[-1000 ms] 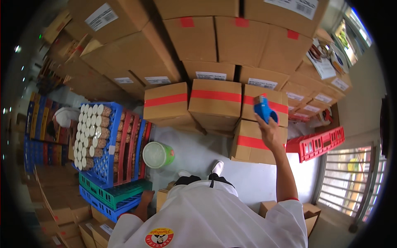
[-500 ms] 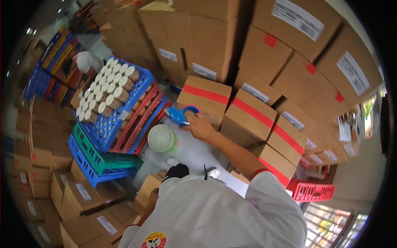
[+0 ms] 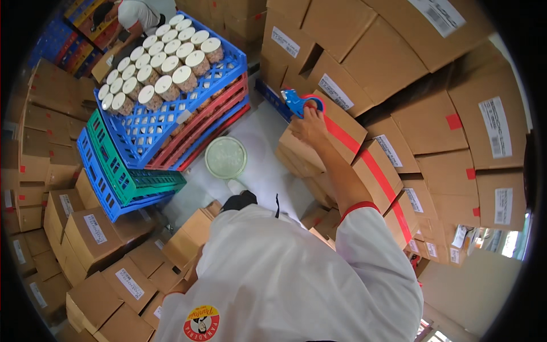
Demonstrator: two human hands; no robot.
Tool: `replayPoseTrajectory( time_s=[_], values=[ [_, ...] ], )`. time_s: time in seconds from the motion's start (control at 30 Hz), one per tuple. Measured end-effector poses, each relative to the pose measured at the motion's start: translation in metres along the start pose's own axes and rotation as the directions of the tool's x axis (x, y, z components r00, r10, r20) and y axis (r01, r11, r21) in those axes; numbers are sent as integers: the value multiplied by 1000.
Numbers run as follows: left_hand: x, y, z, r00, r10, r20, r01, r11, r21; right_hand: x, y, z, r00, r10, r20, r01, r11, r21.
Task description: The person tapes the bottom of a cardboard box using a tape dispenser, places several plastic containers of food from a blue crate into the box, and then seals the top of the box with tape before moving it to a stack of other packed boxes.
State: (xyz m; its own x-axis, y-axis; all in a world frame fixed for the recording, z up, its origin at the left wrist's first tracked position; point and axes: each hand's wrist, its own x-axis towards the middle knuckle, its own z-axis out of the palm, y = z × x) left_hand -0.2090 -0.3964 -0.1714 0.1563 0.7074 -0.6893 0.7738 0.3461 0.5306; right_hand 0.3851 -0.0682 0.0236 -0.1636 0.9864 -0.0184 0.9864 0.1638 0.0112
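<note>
My right hand (image 3: pixel 310 126) is closed around a blue tape dispenser (image 3: pixel 294 104) that carries a roll of red tape. It is over the far left end of a closed cardboard carton (image 3: pixel 347 128), where a red tape strip (image 3: pixel 342 135) runs along the top. Whether the dispenser touches the carton, I cannot tell. Nearer me, another carton (image 3: pixel 369 171) has a red strip on its top too. Of my left arm (image 3: pixel 196 267) only a bit of forearm shows beside my white shirt; the hand is hidden.
Stacked crates at left hold white-lidded jars (image 3: pixel 166 86) in the blue top crate (image 3: pixel 149 132). A round pale green-rimmed tub (image 3: pixel 225 158) is on the floor. Labelled cartons (image 3: pixel 501 122) are piled high at right; more cartons (image 3: pixel 94 228) are lower left. Another person (image 3: pixel 137 14) bends behind the crates.
My right hand has moved up and to the right with the tape dispenser, from beside the crates to the carton's far end. The whole view has turned and shifted.
</note>
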Motion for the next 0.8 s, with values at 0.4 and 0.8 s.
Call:
replayPoseTrajectory(
  time_s=[0.4,0.8],
  values=[
    [139,90,-223,945,-25,-326,-115,909,-402,56,1,11,949,300,-92,-310,944,-113],
    [116,-12,-108,949,-270,-165,211,929,-303,47,8,9,952,276,-129,-284,958,-47]
  ],
)
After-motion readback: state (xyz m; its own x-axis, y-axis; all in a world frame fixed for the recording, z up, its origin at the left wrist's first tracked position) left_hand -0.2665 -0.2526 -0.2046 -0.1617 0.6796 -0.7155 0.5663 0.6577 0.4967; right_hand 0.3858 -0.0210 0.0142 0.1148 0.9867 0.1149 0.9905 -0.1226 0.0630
